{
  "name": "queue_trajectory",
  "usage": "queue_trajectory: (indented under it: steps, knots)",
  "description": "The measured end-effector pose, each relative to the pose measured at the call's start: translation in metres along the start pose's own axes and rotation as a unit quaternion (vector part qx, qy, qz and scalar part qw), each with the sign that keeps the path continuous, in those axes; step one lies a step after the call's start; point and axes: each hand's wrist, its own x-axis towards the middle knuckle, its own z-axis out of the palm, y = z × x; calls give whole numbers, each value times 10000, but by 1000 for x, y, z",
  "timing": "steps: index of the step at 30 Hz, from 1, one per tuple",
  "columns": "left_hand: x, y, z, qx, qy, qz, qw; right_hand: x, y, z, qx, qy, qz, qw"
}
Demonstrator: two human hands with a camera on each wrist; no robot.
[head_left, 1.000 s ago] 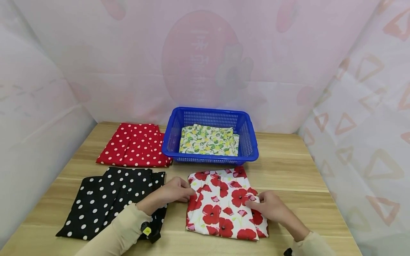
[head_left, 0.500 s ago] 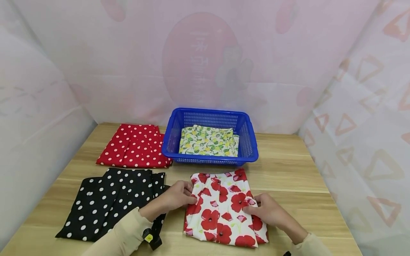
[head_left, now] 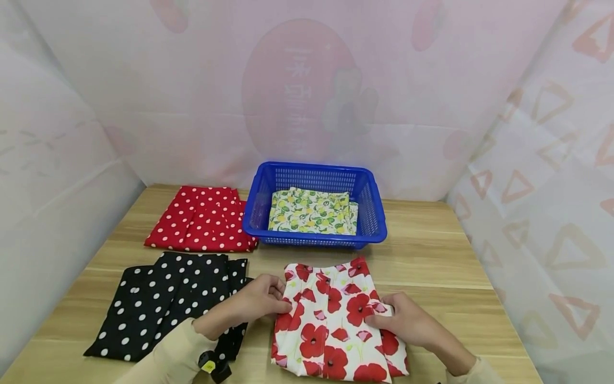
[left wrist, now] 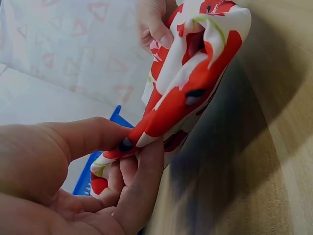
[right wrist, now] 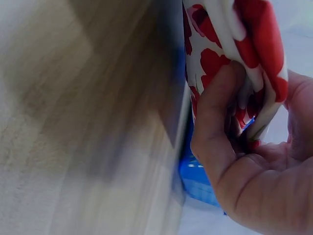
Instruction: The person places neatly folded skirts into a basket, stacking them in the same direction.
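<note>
A folded white garment with red flowers (head_left: 336,325) lies between my two hands at the front middle in the head view. My left hand (head_left: 261,298) pinches its left edge, thumb above and fingers beneath, as the left wrist view shows. On the opposite edge my right hand (head_left: 408,322) grips the cloth, with its fingers curled under the fold. In both wrist views a gap and a shadow show between the garment's underside and the wooden table (right wrist: 88,147). The layers hang together, slightly bulged at the front fold (left wrist: 195,93).
Behind the garment stands a blue plastic basket (head_left: 314,238) holding a folded lemon-print cloth (head_left: 312,210). To the left lie a folded black polka-dot garment (head_left: 163,304), partly under my left forearm, and a folded red polka-dot one (head_left: 201,218). Printed sheets (head_left: 192,80) wall the table.
Both hands keep their hold on the floral garment, which has shifted slightly toward the front of the table. The basket and the polka-dot garments have stayed put.
</note>
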Motion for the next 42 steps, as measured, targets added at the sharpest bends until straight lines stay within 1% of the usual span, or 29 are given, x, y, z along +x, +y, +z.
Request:
queue_trajectory:
  steps: [5, 7, 10, 13, 17, 21, 24, 26, 31, 33, 36, 38, 42]
  knots:
    - [-15, 12, -2, -30, -100, 136, 9999, -14, -11, -4, 35, -132, -27, 9999]
    - [-23, 19, -4, -16, -115, 165, 9998, -20, -17, -6, 39, -167, 12, 9999]
    - [-33, 32, -8, 48, -144, 297, 9994, -27, -26, -10, 9, -153, 77, 9999]
    - [-42, 46, -15, 73, -223, 512, 9984, -33, -38, -18, 65, -199, -32, 9998]
    - [-47, 62, -27, 184, -186, 738, 9969, -36, -57, -30, 124, -252, -333, 9990]
    - [-45, 77, -40, 328, 88, 829, 9960, -30, -77, -44, -134, -110, -446, 9989]
    - [-40, 86, -51, 432, 359, 869, 9946, -21, -91, -55, -339, -5, -446, 9984]
    - [-36, 91, -59, 481, 540, 857, 9937, -14, -99, -61, -382, 43, -483, 9981]
    - [-20, 107, -81, 554, 986, 773, 9906, 9, -119, -78, -626, 236, -647, 9957]
    - [-12, 113, -90, 621, 1154, 736, 9886, 19, -126, -86, -835, 337, -637, 9939]
    - [1, 121, -102, 742, 1367, 680, 9855, 36, -136, -96, -1002, 387, -650, 9921]
    - [11, 124, -109, 793, 1491, 647, 9835, 49, -142, -102, -1096, 428, -670, 9908]
    - [34, 127, -120, 689, 1723, 551, 9811, 75, -150, -112, -1352, 665, -651, 9864]
